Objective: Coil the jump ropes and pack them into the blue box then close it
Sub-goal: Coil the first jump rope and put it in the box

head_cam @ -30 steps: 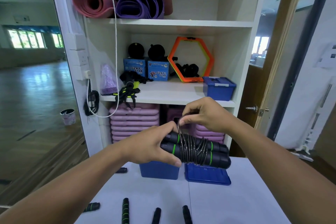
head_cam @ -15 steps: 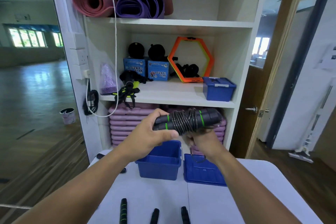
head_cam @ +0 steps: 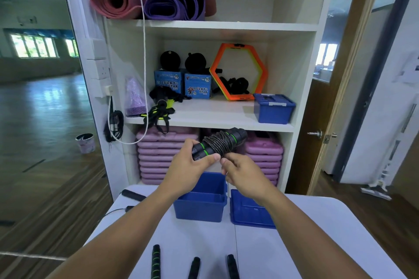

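A coiled jump rope [head_cam: 221, 142], two black handles with green rings and cord wound round them, is held above the open blue box [head_cam: 201, 201]. My left hand [head_cam: 190, 165] grips the handles' near end. My right hand [head_cam: 242, 172] is just below the coil, its thumb and fingers pinching at the cord's underside. The box's blue lid [head_cam: 249, 213] lies flat to the right of the box on the white table [head_cam: 294, 244]. More jump rope handles [head_cam: 156, 263] lie at the table's near edge, and one black handle [head_cam: 132, 195] lies at the far left.
A white shelf unit [head_cam: 215, 120] stands right behind the table, with a second closed blue box [head_cam: 273, 108], stacked pink cases [head_cam: 163, 156] and rolled mats. A mirror wall is on the left, a wooden door on the right.
The coil has tilted up to the right and dropped a little. My right hand has come from under the coil to its near side, closer to my left hand.
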Available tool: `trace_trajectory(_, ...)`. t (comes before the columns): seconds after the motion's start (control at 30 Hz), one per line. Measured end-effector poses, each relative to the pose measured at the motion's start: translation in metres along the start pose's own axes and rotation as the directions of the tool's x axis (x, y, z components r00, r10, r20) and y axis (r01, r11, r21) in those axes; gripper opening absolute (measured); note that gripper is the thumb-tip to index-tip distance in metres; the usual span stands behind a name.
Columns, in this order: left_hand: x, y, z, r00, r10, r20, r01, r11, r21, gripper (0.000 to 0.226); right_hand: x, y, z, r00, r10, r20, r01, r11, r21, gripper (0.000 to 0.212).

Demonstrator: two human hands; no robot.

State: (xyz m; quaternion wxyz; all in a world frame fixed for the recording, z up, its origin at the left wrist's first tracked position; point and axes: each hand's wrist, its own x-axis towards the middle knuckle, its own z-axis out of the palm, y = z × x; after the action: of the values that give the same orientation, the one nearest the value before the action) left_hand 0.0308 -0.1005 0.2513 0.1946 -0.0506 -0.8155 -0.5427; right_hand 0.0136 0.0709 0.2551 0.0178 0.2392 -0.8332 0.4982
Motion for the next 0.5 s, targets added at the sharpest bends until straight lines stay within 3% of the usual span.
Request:
trace_trajectory(0.1,0.0015,0.0011,0.0026,0.999,0.022,-0.023,-0.021,0.999,0.048,0.036,0.0012,-0.0015,-0.0046,1.000,0.026,-0.012,-0.026,0.998,-0.057,0.031)
trace_trajectory(0.27,0.0040,0.0014,0.0020,1.000,-0.002,-0.016,0.003,0.999,0.036,0.034,0.0003,0.0007,-0.0069,0.998,0.051,-0.044,-0.050,0.998,0.044,0.029)
trace_trajectory(0.37,0.0049,0.0008,0.0013,1.000,-0.019,0.005,0.019,0.998,0.063,0.036,0.0017,0.0012,-0.0048,0.992,0.092,-0.090,-0.078,0.986,0.149,0.040)
trace_trajectory(0.5,0.0103,0.0064,-0.0061,0.998,-0.009,0.066,-0.005,0.977,0.212,0.037,0.0048,0.0038,-0.0039,0.973,0.039,-0.229,-0.027,0.998,0.053,0.060)
